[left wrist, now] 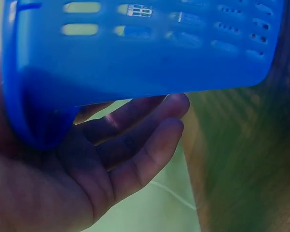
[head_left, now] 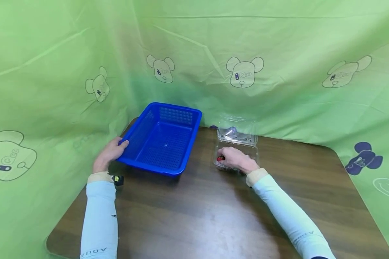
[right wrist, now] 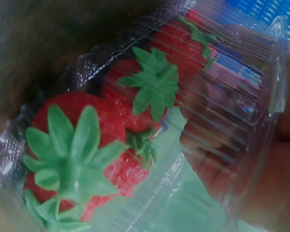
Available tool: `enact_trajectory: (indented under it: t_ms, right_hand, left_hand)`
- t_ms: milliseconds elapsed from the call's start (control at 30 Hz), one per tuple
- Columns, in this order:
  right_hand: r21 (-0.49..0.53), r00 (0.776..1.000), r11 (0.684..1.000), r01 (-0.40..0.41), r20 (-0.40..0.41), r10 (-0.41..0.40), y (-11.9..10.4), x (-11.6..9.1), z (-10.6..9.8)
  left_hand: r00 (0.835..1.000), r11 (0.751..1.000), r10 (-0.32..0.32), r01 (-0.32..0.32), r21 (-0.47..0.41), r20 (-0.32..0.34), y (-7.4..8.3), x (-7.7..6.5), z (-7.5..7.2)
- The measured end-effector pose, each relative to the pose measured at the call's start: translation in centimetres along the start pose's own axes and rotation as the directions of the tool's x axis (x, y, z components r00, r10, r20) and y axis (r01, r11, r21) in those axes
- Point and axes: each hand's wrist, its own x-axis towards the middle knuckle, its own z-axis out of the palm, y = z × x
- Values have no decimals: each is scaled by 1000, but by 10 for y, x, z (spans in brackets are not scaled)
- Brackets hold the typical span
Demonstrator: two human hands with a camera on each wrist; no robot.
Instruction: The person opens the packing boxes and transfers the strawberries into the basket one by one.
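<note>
My left hand [head_left: 111,151] grips the near-left corner of a blue plastic basket [head_left: 192,144]. In the left wrist view, the fingers [left wrist: 145,159] extend beneath the basket's slotted wall [left wrist: 149,67], with the thumb out of sight. The basket's floor, seen from above, is bare. My right hand [head_left: 235,158] reaches down into a clear clamshell box [head_left: 253,149], fingers bent at a red strawberry [head_left: 219,158] by its left side. Through the box wall, the right wrist view has that strawberry [right wrist: 176,50] beside the fingers, with several other strawberries [right wrist: 77,130] bearing green leaves.
The box's clear lid [head_left: 238,135] stands folded back against the green curtain [head_left: 278,108], which closes off the back and sides. Basket and box rest over a brown wooden table [head_left: 194,216], the basket to the left of the box.
</note>
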Motion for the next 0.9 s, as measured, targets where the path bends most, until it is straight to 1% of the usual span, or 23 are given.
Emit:
enact_trajectory:
  t_ms: [200,300,400,567,700,800,900]
  right_hand:
    - [-2,999,1000,-19,-32,19,-2,-1,-1]
    - [-7,998,999,-42,-51,41,-1,0,-6]
    - [-22,996,999,-48,-78,47,-1,3,-16]
    - [-62,990,996,-59,-130,50,-4,10,-39]
    - [-70,988,995,-70,-141,59,-12,15,-57]
    - [-63,987,997,-52,-155,42,-21,20,-67]
    - [-60,985,998,-9,-175,-1,-33,28,-73]
  left_hand:
    - [1000,1000,1,-1,-13,6,-1,1,1]
    - [1000,1000,-1,1,-18,13,0,0,1]
    - [1000,1000,-2,2,-28,14,0,1,2]
    - [1000,999,3,-3,-44,8,2,2,3]
    - [1000,999,1,0,-40,9,2,1,2]
    - [1000,999,-9,9,-36,19,0,-1,2]
    - [999,999,-13,14,-35,31,-3,-3,2]
